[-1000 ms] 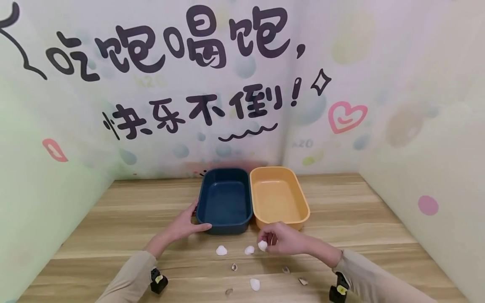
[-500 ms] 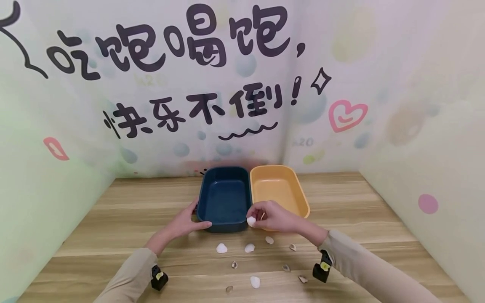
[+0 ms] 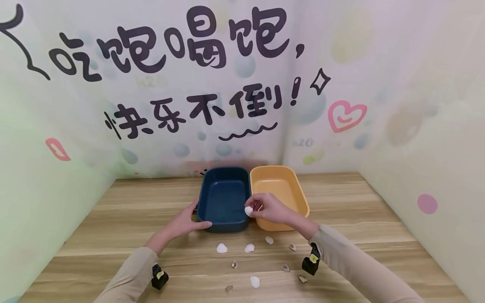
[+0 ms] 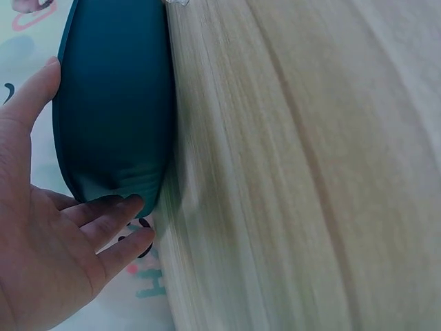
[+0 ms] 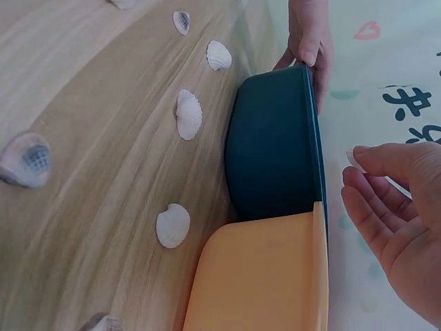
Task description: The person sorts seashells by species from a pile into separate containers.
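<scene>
In the head view my right hand (image 3: 270,208) pinches a white seashell (image 3: 248,211) above the seam where the dark blue bin (image 3: 224,228) meets the yellow bin (image 3: 278,226). The right wrist view shows only a thin edge of this shell (image 5: 355,161) between thumb and fingertips. My left hand (image 3: 185,221) holds the blue bin's near left corner. Its thumb lies at the front rim and its fingers bend along the left side, as the left wrist view shows on the bin wall (image 4: 114,103). No shells show inside the blue bin.
Several loose shells lie on the wooden table in front of the bins, among them white ones (image 3: 221,248) (image 3: 255,282) and small brownish ones (image 3: 302,279). A printed curtain (image 3: 242,151) stands close behind the bins, with pale walls at both sides.
My right hand has lifted the white shell off the table area and carried it up and left, over the bins' shared edge. My left hand stays at the blue bin.
</scene>
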Demonstrator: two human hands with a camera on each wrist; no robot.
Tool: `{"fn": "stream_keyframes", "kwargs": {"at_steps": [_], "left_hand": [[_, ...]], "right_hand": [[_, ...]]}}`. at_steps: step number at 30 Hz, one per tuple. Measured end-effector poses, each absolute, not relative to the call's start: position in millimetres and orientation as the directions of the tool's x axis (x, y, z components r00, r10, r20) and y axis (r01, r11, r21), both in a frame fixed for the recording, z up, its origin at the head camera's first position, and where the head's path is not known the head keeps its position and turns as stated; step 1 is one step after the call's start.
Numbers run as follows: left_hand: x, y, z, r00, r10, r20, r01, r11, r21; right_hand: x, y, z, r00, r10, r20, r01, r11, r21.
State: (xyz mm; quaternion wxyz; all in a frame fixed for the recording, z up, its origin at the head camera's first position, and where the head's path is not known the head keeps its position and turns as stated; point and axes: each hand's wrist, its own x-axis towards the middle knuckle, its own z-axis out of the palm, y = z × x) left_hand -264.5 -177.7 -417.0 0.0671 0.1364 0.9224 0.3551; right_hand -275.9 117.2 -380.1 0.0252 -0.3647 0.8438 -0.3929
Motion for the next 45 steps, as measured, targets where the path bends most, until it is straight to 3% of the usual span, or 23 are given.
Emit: {"fn": "stream_keyframes", "kwargs": {"at_steps": [8, 16, 24, 45], "left_hand": [[-263, -178, -417, -0.954, 0.297, -0.036, 0.201, 0.725, 0.659], [-264, -179, -416, -0.954, 0.297, -0.034, 0.207, 0.739, 0.642], [-266, -180, -417, -0.953, 0.3, -0.037, 0.207, 0.736, 0.644], [-264, -179, -417, -0.953, 0.303, -0.024, 0.21, 0.713, 0.669]], "right_hand": [[-286, 105, -386, -0.785, -0.558, 0.268, -0.557, 0.448, -0.699], [-297, 90, -391, -0.876, -0.375, 0.303, -0.464, 0.484, -0.742], [-304, 81, -397, -0.906, -0.301, 0.299, -0.413, 0.468, -0.781], [-288, 91, -388, -0.806, -0.536, 0.251, -0.482, 0.349, -0.804]]}}
